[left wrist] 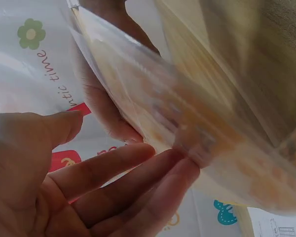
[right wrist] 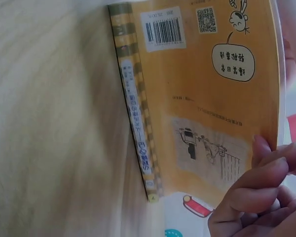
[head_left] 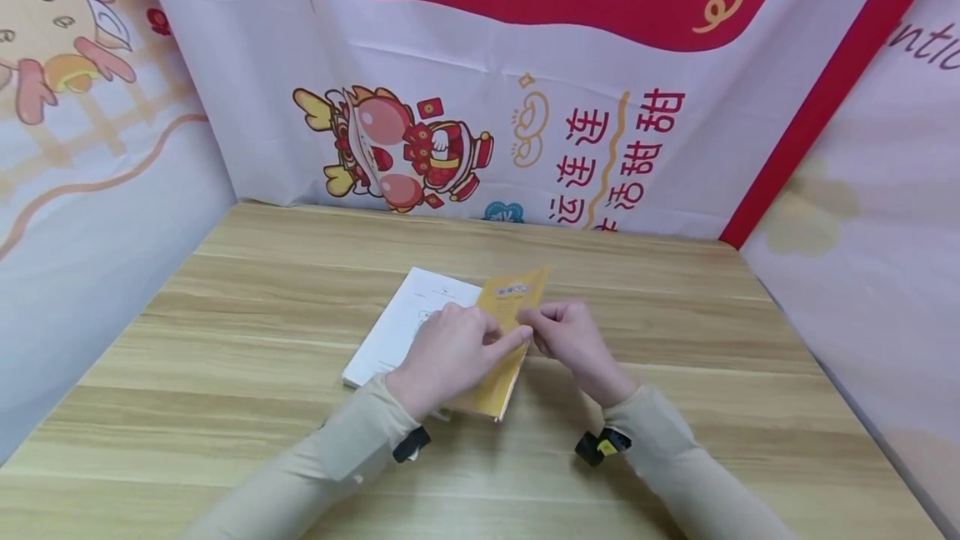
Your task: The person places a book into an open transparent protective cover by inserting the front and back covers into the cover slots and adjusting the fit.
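A thin yellow book (head_left: 498, 382) stands tilted on the table, its spine down and the barcode on its back cover (right wrist: 202, 98) showing in the right wrist view. Glossy clear film (left wrist: 153, 84) shows over its yellow cover in the left wrist view. My left hand (head_left: 453, 352) reaches across the front cover, fingers extended and fingertips at the film, thumb apart. At the upper edge, my right hand (head_left: 573, 344) pinches the book with curled fingers. White-covered book (head_left: 397, 332) lies flat to the left, partly hidden by the left hand and the yellow book.
The wood-grain table (head_left: 675, 440) extends around both books. A printed white and red cloth (head_left: 450, 48) hangs along its back edge, with more printed cloth at both sides. Dark bands (head_left: 412, 444) sit on both sleeved wrists.
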The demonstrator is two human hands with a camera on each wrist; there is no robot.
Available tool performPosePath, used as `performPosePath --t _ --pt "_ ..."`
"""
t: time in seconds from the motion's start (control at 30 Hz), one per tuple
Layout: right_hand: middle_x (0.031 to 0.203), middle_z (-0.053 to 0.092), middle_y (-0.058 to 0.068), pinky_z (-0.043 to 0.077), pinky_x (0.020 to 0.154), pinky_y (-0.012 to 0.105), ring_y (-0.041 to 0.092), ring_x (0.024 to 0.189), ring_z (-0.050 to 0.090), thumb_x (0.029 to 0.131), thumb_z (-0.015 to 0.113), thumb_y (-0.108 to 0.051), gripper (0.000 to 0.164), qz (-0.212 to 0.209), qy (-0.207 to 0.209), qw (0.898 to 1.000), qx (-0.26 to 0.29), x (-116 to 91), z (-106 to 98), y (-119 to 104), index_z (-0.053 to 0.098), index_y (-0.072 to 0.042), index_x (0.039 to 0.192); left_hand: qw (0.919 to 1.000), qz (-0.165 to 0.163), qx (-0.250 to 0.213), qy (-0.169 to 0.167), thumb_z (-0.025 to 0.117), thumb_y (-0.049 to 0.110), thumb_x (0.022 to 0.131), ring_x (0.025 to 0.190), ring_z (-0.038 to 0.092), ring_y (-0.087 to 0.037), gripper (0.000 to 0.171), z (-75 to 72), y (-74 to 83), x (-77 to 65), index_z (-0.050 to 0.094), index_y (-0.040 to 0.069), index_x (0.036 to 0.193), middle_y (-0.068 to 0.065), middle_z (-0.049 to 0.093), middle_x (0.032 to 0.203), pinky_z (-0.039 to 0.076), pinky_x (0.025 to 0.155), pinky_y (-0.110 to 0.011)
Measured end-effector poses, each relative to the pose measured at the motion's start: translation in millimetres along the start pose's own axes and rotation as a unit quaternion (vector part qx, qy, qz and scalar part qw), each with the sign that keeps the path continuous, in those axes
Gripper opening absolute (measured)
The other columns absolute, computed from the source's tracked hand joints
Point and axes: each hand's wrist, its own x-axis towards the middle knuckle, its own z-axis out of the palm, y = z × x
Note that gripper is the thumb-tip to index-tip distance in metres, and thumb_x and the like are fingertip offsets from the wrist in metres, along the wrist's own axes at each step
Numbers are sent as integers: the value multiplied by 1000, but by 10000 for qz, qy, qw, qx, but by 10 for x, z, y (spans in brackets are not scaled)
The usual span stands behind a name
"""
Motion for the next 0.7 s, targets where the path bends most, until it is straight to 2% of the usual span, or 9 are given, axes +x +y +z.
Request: performPosePath --t 0.1,0.3,0.4,0.53,0.7 --pt "52 41 2 24 46 22 12 48 34 89 65 -30 30 36 -96 9999 -20 -21 35 -3 69 -4 74 9999 -92 99 24 48 63 90 48 43 -8 50 -3 8 -24 60 25 59 12 37 43 32 45 -25" --pt "58 51 2 32 47 20 9 51 41 90 65 -31 27 96 -132 9998 77 -58 80 -7 73 -5 86 9998 -75 140 -99 53 67 85 42 39 -6 55 8 34 -59 54 22 53 13 32 42 29 39 -22" --pt "59 52 3 37 48 20 8 53 44 91 64 -33 31 -1 -285 9995 106 -81 115 -15 71 -4 83 9996 -31 290 12 58 66 82 41 37 -5 57 13 41 -66 51 19 51 13 28 42 27 38 -21" --pt "57 50 3 36 48 20 9 52 44 90 64 -37 39 -187 -393 9990 44 -121 155 -41 65 -2 75 9988 134 454 148 63 62 80 40 38 -4 55 18 50 -74 47 18 51 13 28 42 29 36 -21" --pt "56 53 6 40 49 23 10 51 46 90 65 -36 38 -286 -365 9989 21 -138 177 -57 65 -1 73 9985 373 398 70 68 48 82 39 41 -3 45 6 42 -75 48 19 54 12 34 43 33 37 -20"
